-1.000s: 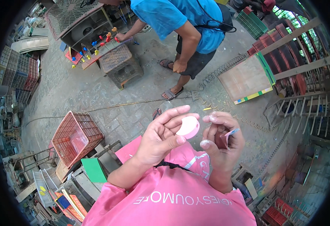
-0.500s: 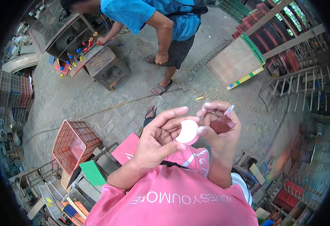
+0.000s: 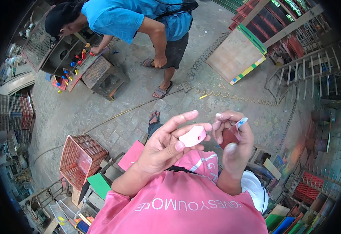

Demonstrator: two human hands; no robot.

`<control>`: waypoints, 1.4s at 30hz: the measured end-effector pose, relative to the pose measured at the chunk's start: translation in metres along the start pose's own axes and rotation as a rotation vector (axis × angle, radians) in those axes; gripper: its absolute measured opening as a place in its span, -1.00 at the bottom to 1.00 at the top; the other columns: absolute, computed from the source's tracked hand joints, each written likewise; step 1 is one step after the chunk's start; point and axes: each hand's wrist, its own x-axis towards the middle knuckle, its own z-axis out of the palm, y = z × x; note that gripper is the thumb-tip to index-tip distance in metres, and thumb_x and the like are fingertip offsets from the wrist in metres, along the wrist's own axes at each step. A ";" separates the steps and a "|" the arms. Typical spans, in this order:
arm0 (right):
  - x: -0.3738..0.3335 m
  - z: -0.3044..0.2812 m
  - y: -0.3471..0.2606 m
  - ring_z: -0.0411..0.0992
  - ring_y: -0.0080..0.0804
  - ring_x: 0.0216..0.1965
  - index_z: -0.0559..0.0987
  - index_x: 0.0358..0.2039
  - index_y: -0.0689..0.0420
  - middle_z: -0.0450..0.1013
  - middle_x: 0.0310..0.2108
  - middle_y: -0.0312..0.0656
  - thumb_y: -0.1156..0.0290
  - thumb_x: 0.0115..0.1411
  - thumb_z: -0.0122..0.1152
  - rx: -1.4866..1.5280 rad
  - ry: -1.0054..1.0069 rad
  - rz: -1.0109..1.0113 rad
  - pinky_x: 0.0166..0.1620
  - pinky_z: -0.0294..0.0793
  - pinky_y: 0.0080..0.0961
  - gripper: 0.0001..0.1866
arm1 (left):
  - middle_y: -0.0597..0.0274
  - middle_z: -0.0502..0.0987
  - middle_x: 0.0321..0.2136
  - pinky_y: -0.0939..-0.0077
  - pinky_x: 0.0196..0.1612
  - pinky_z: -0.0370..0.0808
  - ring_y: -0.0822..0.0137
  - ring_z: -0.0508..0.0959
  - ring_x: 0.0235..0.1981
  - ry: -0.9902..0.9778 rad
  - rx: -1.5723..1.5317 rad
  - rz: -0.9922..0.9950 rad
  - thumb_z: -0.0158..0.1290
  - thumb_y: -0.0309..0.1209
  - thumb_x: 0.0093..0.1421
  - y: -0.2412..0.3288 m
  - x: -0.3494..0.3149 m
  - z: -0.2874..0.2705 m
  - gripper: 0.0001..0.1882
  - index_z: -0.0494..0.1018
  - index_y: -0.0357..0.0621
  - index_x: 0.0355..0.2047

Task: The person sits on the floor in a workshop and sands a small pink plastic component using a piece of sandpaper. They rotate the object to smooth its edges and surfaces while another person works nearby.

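Observation:
My left hand (image 3: 157,150) holds a small pale pink crescent-shaped piece (image 3: 189,137) between thumb and fingers. One curved side carries a small round hole. Beside it, apart from the piece, my right hand (image 3: 236,150) curls around a folded piece of reddish-brown sandpaper (image 3: 229,137), whose pale backing shows at the top corner. White dust coats the right fingertips.
A red plastic crate (image 3: 77,162) stands on the floor at left. Ahead, a person in a blue shirt (image 3: 118,19) bends over a board with small coloured pieces, near a wooden stool (image 3: 100,74). Stacked boards (image 3: 236,54) lean at far right; a coiled hose (image 3: 240,100) crosses the floor.
The pink piece has turned in my left hand, so its holed edge now shows. My right hand has drawn off it to the right, with the sandpaper still in it.

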 end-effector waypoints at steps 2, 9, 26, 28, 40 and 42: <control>-0.002 0.002 -0.002 0.23 -0.67 -0.48 0.41 -0.10 0.32 0.37 -0.30 -0.22 0.10 0.15 0.19 -0.033 -0.002 -0.074 -0.42 0.17 -0.76 -0.48 | -0.22 0.20 0.15 0.20 0.11 0.30 0.00 0.30 0.15 -0.006 -0.001 -0.006 0.02 -0.36 0.23 -0.001 0.001 0.001 -0.30 -0.08 -0.23 0.27; -0.005 0.000 -0.018 0.40 -0.55 -0.33 0.45 -0.17 0.27 0.41 -0.28 -0.17 0.34 0.06 0.31 -0.125 0.084 0.056 -0.29 0.35 -0.66 -0.62 | -0.24 0.09 0.22 0.20 0.15 0.30 0.06 0.25 0.19 -0.039 -0.074 0.002 -0.06 -0.45 0.27 -0.003 0.009 0.009 -0.34 -0.13 -0.27 0.28; -0.009 -0.012 -0.013 0.41 -0.46 -0.36 0.52 -0.21 0.16 0.40 -0.37 -0.22 0.45 -0.15 0.47 -0.407 -0.062 -0.087 -0.32 0.39 -0.57 -0.56 | -0.10 0.00 0.28 0.40 0.24 0.16 0.20 0.19 0.24 -0.103 0.312 0.050 -0.03 -0.59 0.19 -0.011 0.011 0.015 -0.27 -0.15 -0.34 0.29; -0.012 -0.008 -0.009 0.39 -0.46 -0.38 0.39 -0.07 0.13 0.37 -0.32 -0.19 0.41 -0.03 0.40 -0.099 -0.035 -0.017 -0.33 0.38 -0.59 -0.49 | -0.11 0.08 0.25 0.40 0.24 0.17 0.21 0.23 0.22 -0.074 0.365 0.064 0.00 -0.59 0.17 -0.014 0.010 0.008 -0.29 -0.08 -0.35 0.27; -0.011 -0.023 -0.016 0.24 -0.55 -0.57 0.26 -0.05 0.19 0.22 -0.10 -0.01 0.53 0.20 -0.08 0.966 -0.124 0.532 -0.68 0.32 -0.65 -0.71 | -0.20 0.13 0.20 0.26 0.15 0.32 0.13 0.31 0.16 0.036 0.165 0.181 0.00 -0.53 0.20 -0.019 0.004 0.009 -0.37 0.00 -0.37 0.23; -0.012 -0.023 -0.014 0.25 -0.51 -0.56 0.24 0.03 0.24 0.24 -0.10 0.02 0.50 0.23 -0.09 0.903 -0.112 0.535 -0.66 0.38 -0.59 -0.66 | -0.21 0.13 0.20 0.26 0.15 0.32 0.14 0.32 0.15 0.058 0.161 0.192 0.01 -0.52 0.19 -0.018 0.003 0.010 -0.36 0.00 -0.38 0.23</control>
